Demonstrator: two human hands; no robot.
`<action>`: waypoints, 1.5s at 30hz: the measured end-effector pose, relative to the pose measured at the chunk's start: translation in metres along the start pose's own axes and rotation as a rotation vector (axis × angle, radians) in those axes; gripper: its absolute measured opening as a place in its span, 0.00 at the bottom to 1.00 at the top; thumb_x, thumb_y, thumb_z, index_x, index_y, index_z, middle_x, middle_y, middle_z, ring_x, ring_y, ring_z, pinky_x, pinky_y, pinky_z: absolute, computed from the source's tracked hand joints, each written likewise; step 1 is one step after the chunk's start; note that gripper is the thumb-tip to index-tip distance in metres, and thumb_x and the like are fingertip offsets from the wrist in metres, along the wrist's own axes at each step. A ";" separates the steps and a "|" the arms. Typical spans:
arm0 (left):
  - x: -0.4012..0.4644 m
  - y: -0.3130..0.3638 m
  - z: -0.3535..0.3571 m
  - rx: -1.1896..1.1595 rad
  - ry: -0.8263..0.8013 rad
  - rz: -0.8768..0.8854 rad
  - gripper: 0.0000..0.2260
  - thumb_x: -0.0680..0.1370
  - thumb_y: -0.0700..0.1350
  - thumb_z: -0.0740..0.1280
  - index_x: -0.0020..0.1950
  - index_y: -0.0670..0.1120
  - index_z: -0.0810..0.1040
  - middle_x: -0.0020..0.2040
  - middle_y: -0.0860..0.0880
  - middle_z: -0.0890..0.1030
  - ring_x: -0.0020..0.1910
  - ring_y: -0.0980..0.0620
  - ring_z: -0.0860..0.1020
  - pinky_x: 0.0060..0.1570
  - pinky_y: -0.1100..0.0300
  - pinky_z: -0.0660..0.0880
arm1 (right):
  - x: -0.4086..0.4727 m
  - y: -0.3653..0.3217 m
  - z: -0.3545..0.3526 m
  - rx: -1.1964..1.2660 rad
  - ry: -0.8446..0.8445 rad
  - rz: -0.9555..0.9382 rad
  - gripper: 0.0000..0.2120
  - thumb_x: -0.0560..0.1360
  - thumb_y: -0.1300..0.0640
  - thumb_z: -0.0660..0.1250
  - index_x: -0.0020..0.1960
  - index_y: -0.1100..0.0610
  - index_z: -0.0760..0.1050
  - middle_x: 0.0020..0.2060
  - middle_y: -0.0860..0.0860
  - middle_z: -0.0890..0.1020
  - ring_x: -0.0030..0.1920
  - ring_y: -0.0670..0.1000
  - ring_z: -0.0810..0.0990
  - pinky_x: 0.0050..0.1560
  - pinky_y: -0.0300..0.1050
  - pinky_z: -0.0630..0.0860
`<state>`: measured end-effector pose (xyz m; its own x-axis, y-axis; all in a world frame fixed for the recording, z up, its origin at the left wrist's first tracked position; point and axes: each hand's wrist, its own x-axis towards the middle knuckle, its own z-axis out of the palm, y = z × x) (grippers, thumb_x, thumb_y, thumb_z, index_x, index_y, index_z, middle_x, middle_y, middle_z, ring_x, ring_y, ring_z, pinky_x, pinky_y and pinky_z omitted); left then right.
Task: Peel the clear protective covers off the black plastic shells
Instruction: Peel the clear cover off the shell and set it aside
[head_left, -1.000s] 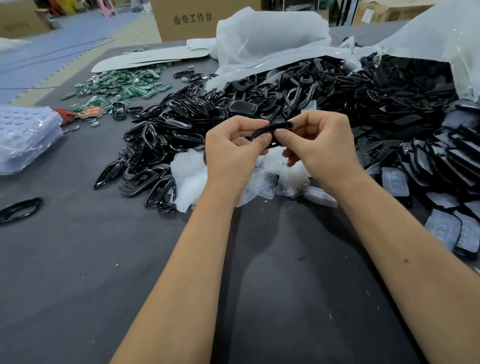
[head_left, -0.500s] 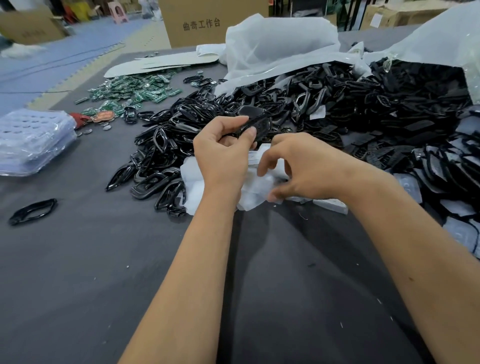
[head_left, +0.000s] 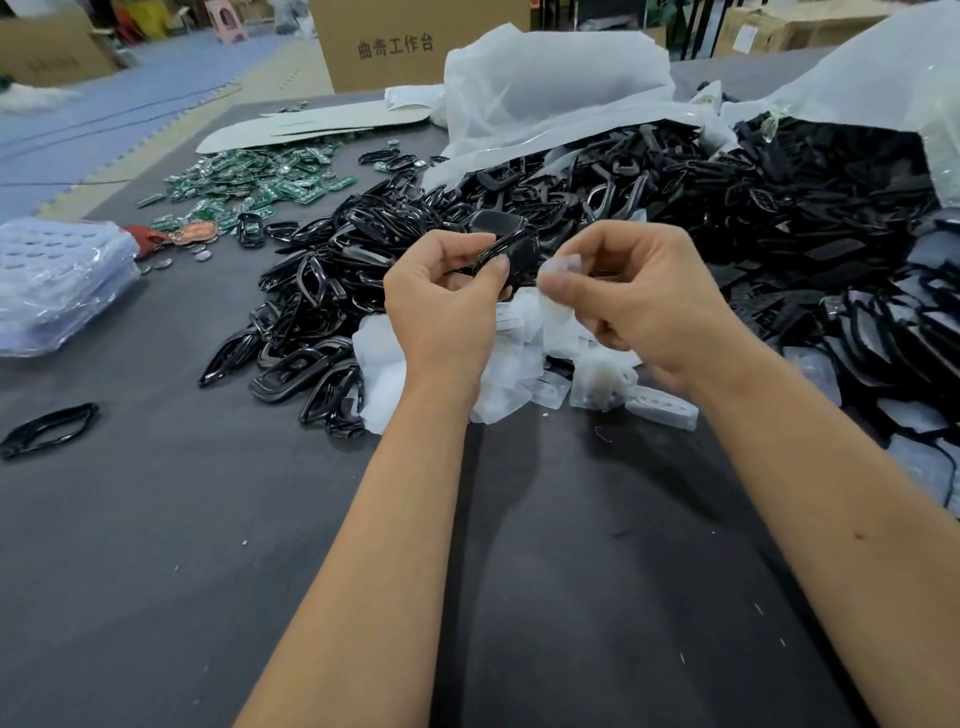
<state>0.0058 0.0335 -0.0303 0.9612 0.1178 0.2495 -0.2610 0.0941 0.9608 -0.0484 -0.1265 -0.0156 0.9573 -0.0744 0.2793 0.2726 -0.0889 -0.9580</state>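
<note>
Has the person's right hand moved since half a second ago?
Yes. The right hand has risen off the pile of peeled clear plastic covers on the table, now level with the left hand, pinching a clear cover.

Two bare forearms run up from the bottom edge to the left hand (head_left: 441, 306) and right hand (head_left: 644, 301). No sleeve, watch, ring or glove shows. Nails look short, though blur makes that uncertain.
</note>
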 end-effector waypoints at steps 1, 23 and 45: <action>0.000 0.000 0.000 0.010 -0.007 0.006 0.09 0.73 0.32 0.75 0.45 0.46 0.84 0.45 0.37 0.85 0.41 0.33 0.80 0.50 0.35 0.81 | -0.001 0.004 0.000 0.062 0.066 0.019 0.04 0.75 0.61 0.78 0.43 0.56 0.84 0.32 0.52 0.79 0.28 0.47 0.74 0.24 0.37 0.67; -0.013 0.014 0.018 0.087 -0.171 0.167 0.10 0.75 0.32 0.73 0.50 0.45 0.86 0.43 0.48 0.87 0.37 0.30 0.80 0.34 0.56 0.77 | -0.004 0.008 -0.007 0.322 0.376 0.005 0.04 0.79 0.57 0.74 0.45 0.53 0.85 0.25 0.48 0.73 0.25 0.48 0.62 0.24 0.38 0.58; -0.014 0.002 0.018 -0.091 -0.257 -0.108 0.04 0.77 0.36 0.73 0.50 0.42 0.87 0.44 0.43 0.87 0.32 0.51 0.81 0.35 0.64 0.77 | -0.004 0.016 -0.012 -0.031 0.228 -0.081 0.03 0.77 0.66 0.74 0.50 0.62 0.86 0.38 0.55 0.87 0.33 0.51 0.81 0.31 0.42 0.79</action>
<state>-0.0062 0.0147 -0.0294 0.9721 -0.1506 0.1798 -0.1516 0.1818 0.9716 -0.0494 -0.1392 -0.0310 0.8850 -0.2876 0.3661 0.3415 -0.1335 -0.9304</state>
